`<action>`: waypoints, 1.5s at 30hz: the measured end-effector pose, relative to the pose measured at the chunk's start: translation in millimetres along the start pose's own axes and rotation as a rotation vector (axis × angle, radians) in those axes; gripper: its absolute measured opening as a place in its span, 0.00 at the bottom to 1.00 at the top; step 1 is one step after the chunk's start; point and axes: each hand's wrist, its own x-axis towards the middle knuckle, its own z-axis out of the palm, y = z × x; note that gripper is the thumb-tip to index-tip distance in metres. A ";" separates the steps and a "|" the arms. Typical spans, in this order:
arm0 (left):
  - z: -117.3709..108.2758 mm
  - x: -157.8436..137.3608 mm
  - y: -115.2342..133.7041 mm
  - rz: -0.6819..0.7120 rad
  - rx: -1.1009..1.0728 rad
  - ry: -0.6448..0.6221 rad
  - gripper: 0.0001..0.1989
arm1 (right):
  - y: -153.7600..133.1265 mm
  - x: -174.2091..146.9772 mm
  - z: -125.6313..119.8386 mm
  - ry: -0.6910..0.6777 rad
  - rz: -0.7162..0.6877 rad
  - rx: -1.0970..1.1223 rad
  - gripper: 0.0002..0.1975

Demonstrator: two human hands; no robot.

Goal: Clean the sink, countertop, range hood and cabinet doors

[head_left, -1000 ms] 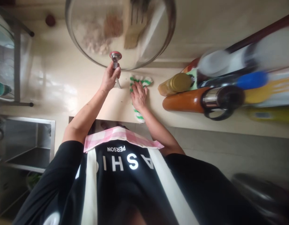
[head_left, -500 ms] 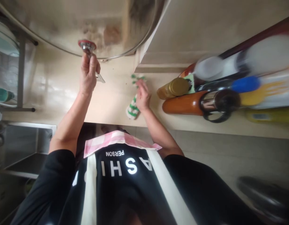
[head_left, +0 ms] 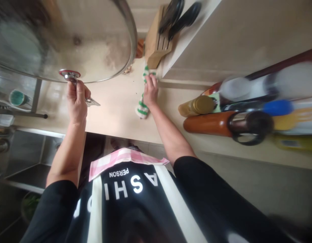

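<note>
My left hand [head_left: 78, 101] is closed round the knob of a large glass pot lid [head_left: 102, 40], raised upright over the counter at the upper left. A pale, angular piece [head_left: 92, 102] sticks out beside these fingers; what it belongs to is hidden. My right hand [head_left: 151, 92] grips a green-and-white striped cloth [head_left: 142, 109] lying on the counter. The cloth's far end reaches the foot of a wooden knife block [head_left: 156, 47], and my fingers cover its middle.
Several bottles, among them an orange flask [head_left: 207, 124] and a gold-capped jar [head_left: 200, 105], are at the right. A dish rack [head_left: 35, 98] with a teal cup [head_left: 18, 97] stands at the left. Below it is an open metal drawer [head_left: 40, 131]. The counter's front edge runs before my body.
The view has shifted, bringing the knife block into sight. My left hand and the lid appear farther left and lower. My right hand now rests on the cloth nearer the block.
</note>
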 end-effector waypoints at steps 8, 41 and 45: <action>-27.9 -18.5 -1.7 -0.046 -0.091 0.008 0.20 | -27.1 27.3 40.3 -0.195 -0.181 -0.039 0.25; 144.9 7.2 -77.9 0.052 -0.126 -0.336 0.23 | 12.0 -92.1 -27.2 0.146 0.234 0.131 0.30; 162.0 0.2 -88.1 0.064 -0.149 -0.306 0.29 | 43.1 -52.4 -44.1 0.200 0.584 -0.040 0.28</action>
